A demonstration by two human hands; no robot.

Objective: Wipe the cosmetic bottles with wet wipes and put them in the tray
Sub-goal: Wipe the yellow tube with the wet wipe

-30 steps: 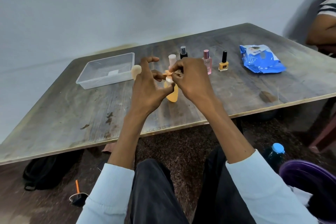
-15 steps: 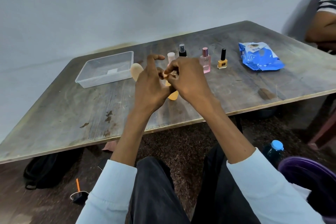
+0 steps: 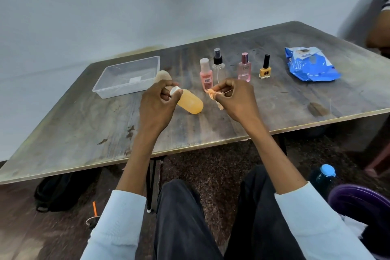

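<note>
The neck of the orange bottle [image 3: 190, 103] was hidden inside the left hand [image 3: 157, 104], which gripped its white-capped end and held the amber, round-bottomed body tilted above the table [image 3: 274, 99]. Well apart, the right hand [image 3: 236, 97] pinched a crumpled, orange-stained wipe [image 3: 214, 97]; its full shape was unclear. The clear tray [image 3: 126, 78] lay beyond, to the left.

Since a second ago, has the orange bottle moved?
Yes. The orange bottle has swung left with the left hand, away from the right hand, tilting toward the tray.
</note>
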